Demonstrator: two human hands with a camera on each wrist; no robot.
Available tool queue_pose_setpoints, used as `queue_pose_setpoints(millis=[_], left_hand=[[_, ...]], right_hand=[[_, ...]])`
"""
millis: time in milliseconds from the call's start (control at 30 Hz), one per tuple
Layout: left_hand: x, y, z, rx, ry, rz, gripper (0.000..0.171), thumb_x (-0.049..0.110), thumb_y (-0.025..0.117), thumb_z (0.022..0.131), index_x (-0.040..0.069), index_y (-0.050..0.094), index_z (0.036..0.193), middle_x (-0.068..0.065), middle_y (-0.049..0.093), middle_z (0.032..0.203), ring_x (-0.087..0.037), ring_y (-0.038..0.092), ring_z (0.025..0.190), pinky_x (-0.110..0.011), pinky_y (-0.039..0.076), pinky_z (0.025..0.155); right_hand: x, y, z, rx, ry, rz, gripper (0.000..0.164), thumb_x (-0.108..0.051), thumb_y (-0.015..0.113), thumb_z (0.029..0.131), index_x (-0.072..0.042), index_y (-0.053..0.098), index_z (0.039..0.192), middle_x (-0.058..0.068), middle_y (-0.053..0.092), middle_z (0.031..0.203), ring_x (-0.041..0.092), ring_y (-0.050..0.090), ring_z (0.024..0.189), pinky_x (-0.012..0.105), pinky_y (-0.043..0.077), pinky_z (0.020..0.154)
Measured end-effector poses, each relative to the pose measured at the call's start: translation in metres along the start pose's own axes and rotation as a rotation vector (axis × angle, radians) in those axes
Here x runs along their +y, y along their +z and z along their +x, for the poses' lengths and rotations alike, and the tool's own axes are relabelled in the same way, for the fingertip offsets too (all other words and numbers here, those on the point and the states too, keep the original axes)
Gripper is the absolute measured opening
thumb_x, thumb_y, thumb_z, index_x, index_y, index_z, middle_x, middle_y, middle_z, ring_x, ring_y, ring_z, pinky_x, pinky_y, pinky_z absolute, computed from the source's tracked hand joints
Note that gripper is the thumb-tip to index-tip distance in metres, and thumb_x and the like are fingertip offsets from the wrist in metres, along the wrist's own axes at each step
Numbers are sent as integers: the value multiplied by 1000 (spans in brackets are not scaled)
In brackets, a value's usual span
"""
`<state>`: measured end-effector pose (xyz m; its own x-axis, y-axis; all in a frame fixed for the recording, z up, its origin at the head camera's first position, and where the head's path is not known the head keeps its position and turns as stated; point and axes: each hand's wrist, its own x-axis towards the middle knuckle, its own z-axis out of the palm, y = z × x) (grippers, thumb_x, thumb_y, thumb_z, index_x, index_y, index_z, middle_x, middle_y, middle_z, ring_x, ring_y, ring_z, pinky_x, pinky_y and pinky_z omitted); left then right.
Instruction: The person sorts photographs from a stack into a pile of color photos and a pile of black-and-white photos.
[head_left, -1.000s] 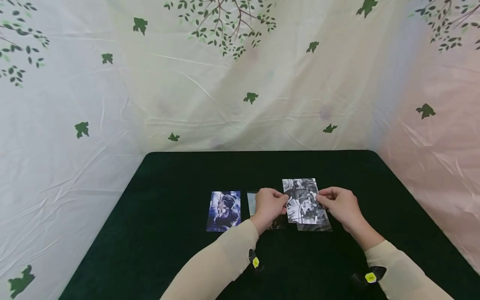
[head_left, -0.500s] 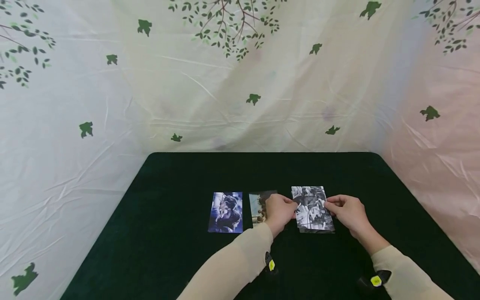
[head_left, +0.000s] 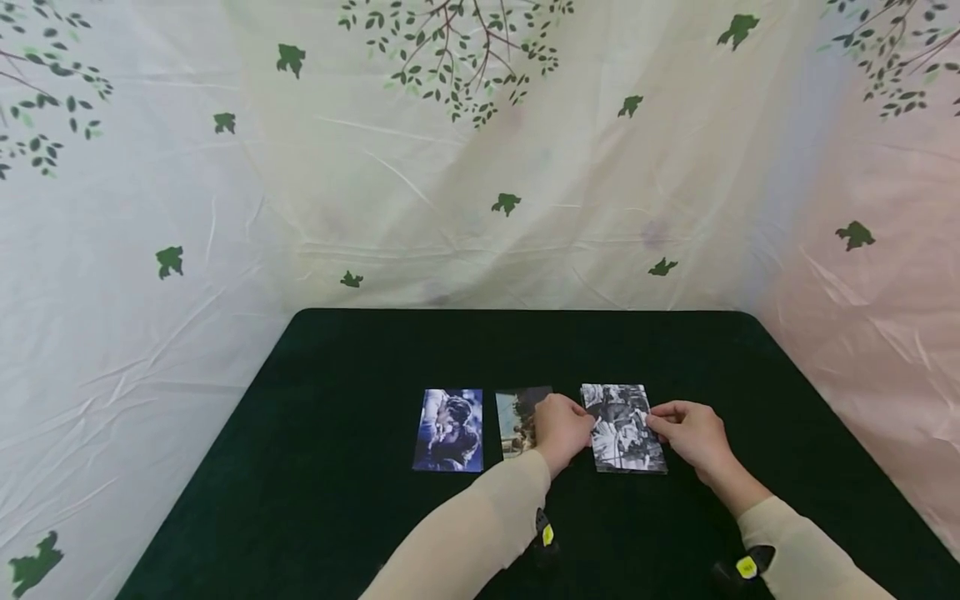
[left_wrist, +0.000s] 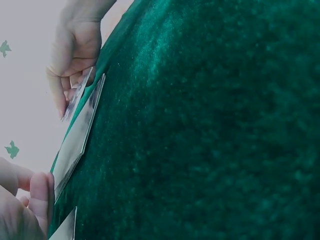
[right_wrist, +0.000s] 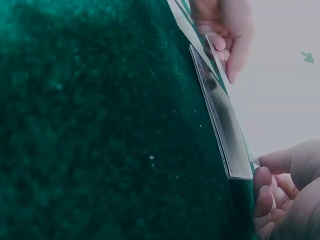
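Observation:
A black-and-white photo card [head_left: 621, 429] lies over a stack of photo cards [right_wrist: 225, 130] at the right of a row. My left hand [head_left: 562, 432] pinches its left edge between thumb and fingers. At its right edge my right hand [head_left: 693, 433] holds it in the same way. The right wrist view shows the held card tilted slightly above the stack, with a narrow gap. Left of it, a photo with pale sky [head_left: 513, 421] is partly hidden by my left hand. A blue-violet photo [head_left: 448, 429] of a figure lies farthest left.
A dark green velvety cloth [head_left: 337, 517] covers the table. Pale curtains [head_left: 450, 167] printed with leaves and birds enclose the back and both sides. Dark bands with yellow tags [head_left: 746, 567] sit at both wrists.
Both hands have brought the black-and-white photo down and toward me, until it almost covers the stack beneath. More of the pale-sky photo shows now as the left hand moved right.

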<state>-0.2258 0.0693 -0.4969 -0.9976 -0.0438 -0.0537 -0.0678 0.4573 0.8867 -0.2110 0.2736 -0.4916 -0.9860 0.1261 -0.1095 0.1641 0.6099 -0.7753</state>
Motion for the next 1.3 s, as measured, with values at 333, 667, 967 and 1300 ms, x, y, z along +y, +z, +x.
queue_pose_setpoints(millis=[333,667,967,1300], left_hand=[[3,3,3,-10,-21,48,22,13,72,83,14,69,61,6,54,44,-11,55,42,-27,44,45],[-1,1,3,-53,-32,54,24,11,71,83,14,68,60,3,56,45,-13,57,44,-28,43,45],[-3,1,3,-51,-49,50,24,11,70,83,13,68,59,3,55,44,-14,55,43,-28,41,43],[-8,5,2,-22,12,47,23,7,69,82,13,66,60,5,53,43,-11,54,40,-27,43,43]], right_hand=[[3,1,2,-11,4,-28,32,-29,62,94,-3,65,113,9,65,98,21,60,82,32,49,66],[2,1,0,-37,-8,-47,31,-27,61,95,-3,65,113,10,64,98,21,60,82,33,49,66],[2,3,2,-41,-27,-71,30,-28,61,94,-3,66,111,10,64,98,21,59,80,33,48,64],[4,5,0,-21,-46,-105,28,-27,61,94,-4,67,110,10,64,98,20,59,79,32,47,63]])
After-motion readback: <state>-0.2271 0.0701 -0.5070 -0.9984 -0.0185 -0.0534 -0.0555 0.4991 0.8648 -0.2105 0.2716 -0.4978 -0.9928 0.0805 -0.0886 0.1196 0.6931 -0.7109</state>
